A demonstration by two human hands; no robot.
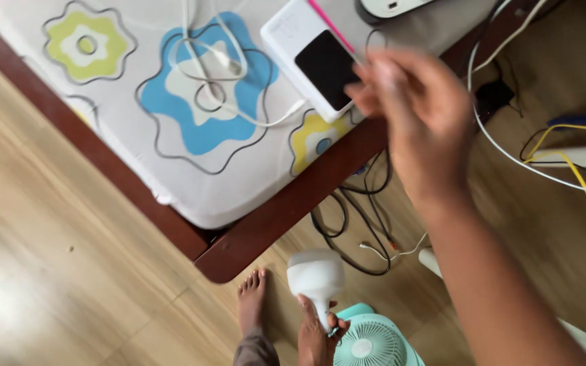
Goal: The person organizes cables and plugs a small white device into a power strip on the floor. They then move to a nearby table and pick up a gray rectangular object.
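Blurred right hand (418, 102) reaches over the mattress corner toward the white power bank (313, 57), fingers apart and gripping nothing, while low down the left hand (313, 335) clamps a light, fragile-looking white LED bulb (315, 276) by its narrow neck, the safest hold.

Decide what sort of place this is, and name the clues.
Probably a bedroom at home: a mattress in a flowered cover on a dark wooden bed frame, wood-look flooring, and a small teal fan.
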